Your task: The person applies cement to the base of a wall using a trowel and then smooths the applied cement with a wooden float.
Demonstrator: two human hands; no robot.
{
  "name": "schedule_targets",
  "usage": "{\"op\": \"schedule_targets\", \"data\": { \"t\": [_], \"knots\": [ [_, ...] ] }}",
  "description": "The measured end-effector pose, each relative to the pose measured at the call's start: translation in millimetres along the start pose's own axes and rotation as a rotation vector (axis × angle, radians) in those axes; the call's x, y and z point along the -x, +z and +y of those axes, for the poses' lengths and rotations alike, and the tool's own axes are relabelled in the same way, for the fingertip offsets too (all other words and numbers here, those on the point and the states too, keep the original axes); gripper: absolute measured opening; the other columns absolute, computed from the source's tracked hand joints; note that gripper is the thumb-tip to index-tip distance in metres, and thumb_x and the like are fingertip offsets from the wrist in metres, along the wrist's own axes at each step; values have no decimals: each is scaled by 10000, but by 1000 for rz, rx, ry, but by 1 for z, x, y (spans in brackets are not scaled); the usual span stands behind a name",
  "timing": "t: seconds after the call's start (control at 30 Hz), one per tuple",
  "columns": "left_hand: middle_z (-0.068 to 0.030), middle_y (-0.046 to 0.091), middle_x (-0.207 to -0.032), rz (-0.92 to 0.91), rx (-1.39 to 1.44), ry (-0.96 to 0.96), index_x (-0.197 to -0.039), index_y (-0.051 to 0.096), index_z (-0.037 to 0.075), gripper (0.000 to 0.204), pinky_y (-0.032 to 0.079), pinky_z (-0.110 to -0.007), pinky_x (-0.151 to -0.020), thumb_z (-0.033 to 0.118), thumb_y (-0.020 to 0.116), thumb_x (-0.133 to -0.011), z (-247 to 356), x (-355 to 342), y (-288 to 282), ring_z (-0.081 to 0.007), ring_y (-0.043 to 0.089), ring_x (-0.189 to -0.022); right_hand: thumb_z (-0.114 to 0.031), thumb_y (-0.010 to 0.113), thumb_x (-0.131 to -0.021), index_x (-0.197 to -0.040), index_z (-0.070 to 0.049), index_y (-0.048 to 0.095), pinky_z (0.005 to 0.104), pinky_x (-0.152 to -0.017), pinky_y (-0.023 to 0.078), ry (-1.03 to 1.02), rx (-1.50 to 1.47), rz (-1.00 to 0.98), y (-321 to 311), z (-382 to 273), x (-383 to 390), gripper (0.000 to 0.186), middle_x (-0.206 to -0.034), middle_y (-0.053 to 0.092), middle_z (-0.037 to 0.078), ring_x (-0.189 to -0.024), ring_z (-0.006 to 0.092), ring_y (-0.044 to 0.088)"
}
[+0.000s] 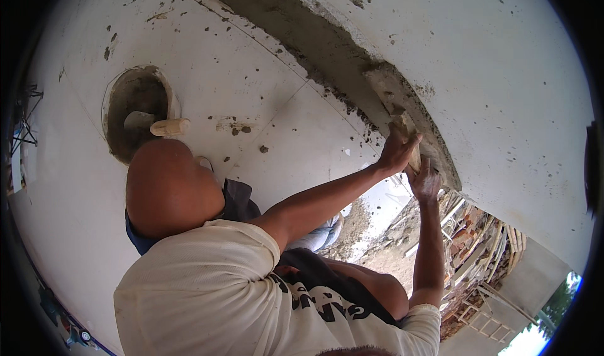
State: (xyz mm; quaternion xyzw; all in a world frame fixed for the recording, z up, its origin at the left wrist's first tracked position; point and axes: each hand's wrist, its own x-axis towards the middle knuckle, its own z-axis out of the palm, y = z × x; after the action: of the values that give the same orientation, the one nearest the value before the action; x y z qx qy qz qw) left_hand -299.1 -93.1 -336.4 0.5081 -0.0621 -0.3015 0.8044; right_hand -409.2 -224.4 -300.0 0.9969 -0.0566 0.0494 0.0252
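A long, cement-coated smoothing board (434, 139) lies against a strip of wet grey cement (296, 35), where the white wall meets the tiled floor. On its back is a rough wooden grip bar (415, 159). My left hand (397, 149) is closed around the upper part of this bar. Lower down, my right hand (426, 181) is closed on the same board near its end, some fingers hidden. Both arms stretch forward and to the right. Crumbs of cement (362, 113) line the strip's edge beside my left hand.
A round container (135, 85) of grey mortar stands at left, a trowel with a wooden handle (170, 127) resting in it. My bent knee (167, 186) is just below. Cement lumps (242, 129) dot the pale floor. Rubble and wood strips (478, 242) lie lower right, beside a ladder (484, 323).
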Motion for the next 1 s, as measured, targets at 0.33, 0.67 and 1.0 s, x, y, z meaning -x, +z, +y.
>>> {"op": "schedule_targets", "data": {
  "t": [0.33,0.67,1.0],
  "knots": [
    [-261,583,-1267,509,6,348,-1359,401,-124,686,472,-432,-994,404,627,-984,148,-79,-151,-345,606,-1145,-392,637,-966,-1304,27,454,585,-715,537,-32,-278,-322,-40,-181,-204,568,-923,687,325,-846,504,681],
    [-147,606,-1271,593,92,354,-1348,516,-26,582,451,-389,-1007,379,658,-956,111,-129,-288,-257,584,-1160,-502,557,-987,-1383,-3,413,582,-848,530,-116,-356,-282,73,-259,-266,653,-1059,691,314,-963,494,682],
    [-227,478,-1404,398,26,173,-1510,213,-74,826,362,-387,-1129,414,627,-989,21,-57,-117,-316,470,-1324,-459,690,-932,-1303,-4,516,587,-704,560,-68,-82,-214,22,-112,-113,612,-943,714,290,-831,480,706]
  ]
}}
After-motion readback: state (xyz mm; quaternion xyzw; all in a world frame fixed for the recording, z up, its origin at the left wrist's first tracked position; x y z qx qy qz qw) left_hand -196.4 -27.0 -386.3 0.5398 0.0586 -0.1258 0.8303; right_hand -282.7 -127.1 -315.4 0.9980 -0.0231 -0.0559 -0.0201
